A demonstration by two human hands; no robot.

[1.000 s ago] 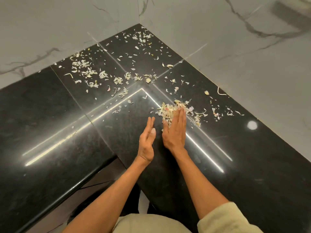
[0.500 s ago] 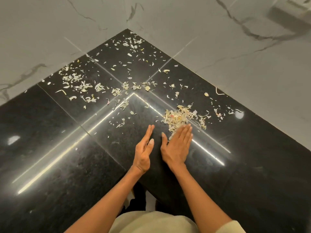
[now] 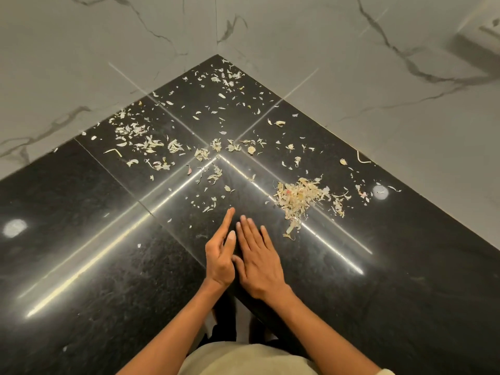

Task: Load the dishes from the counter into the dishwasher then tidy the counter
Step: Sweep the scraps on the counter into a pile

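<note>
Left hand [image 3: 219,259] standing on edge, right hand [image 3: 258,262] lying flat on glossy black stone tabletop [image 3: 108,266], fingers straight, holding nothing, heaped pale vegetable peelings [image 3: 299,197] beyond right fingertips.

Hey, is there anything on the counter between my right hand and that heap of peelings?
Nothing visible. Only bare black counter lies between the right hand and the heap of peelings ahead to its right.

No readable text, label, brand, number or sign was found anywhere in the frame.
</note>
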